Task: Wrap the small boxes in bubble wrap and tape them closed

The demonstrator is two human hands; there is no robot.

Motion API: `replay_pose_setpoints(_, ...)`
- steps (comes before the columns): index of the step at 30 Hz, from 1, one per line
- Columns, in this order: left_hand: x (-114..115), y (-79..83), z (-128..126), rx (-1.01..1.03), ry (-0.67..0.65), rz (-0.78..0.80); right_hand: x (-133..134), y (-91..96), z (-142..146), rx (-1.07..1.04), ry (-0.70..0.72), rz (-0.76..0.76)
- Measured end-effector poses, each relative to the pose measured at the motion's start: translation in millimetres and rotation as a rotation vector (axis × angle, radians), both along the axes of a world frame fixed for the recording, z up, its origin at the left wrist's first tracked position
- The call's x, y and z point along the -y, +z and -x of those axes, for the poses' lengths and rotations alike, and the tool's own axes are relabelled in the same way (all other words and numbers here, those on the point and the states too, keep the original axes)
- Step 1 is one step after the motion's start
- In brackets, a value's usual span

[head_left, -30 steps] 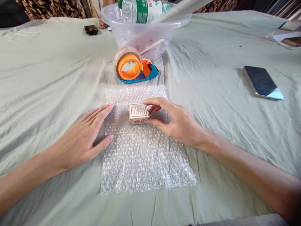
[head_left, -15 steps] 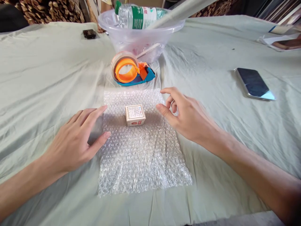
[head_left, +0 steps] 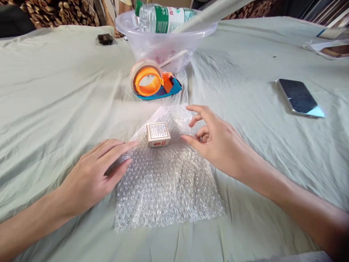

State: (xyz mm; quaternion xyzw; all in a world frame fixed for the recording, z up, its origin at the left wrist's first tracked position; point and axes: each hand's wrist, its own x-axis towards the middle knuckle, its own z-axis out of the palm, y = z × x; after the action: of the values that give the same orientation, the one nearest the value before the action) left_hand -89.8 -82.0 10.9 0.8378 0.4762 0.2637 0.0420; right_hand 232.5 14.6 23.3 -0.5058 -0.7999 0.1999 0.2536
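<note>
A small white cardboard box [head_left: 158, 134] with red print stands on a sheet of clear bubble wrap [head_left: 166, 182] spread on the cloth-covered table. My left hand [head_left: 95, 174] lies at the sheet's left edge and pinches that edge between thumb and stretched fingers, a little left of the box. The sheet's far left corner is drawn in toward the box. My right hand [head_left: 215, 142] hovers just right of the box with fingers apart and loosely curled. It holds nothing, and its thumb tip is at the wrap.
An orange and blue tape dispenser [head_left: 152, 82] lies beyond the wrap. Behind it a clear plastic basin [head_left: 166, 36] holds a water bottle [head_left: 163, 16]. A phone [head_left: 300, 97] lies to the right, a small dark object [head_left: 105, 39] far left, papers [head_left: 329, 47] far right.
My right hand let go of the box and drew back to the right. My left hand took the wrap's left edge and pulled its far left corner in toward the box.
</note>
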Motion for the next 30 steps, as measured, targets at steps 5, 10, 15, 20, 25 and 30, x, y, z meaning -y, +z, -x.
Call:
replay_pose_setpoints(5,-7,2.7,0,0.158,0.052,0.149,6,-2.6,4,-0.256,0.098,-0.071)
replay_pose_setpoints(10,-13,10.7,-3,0.326,0.116,0.275,14,2.2,15,-0.557,0.193,0.005)
replay_pose_setpoints(15,-11,13.3,-7,0.436,0.144,0.338,17,-0.7,23,-0.729,0.239,0.073)
replay_pose_setpoints(20,-12,12.3,-6,0.479,0.144,0.344,13,-10.2,25,-0.678,0.276,0.023)
replay_pose_setpoints(25,-11,12.6,-10,0.529,0.179,0.365,10,-15.4,22,-0.417,0.398,-0.166)
replay_pose_setpoints(30,-5,12.7,-20,0.547,0.203,0.357,10,-15.9,23,-0.271,0.469,-0.279)
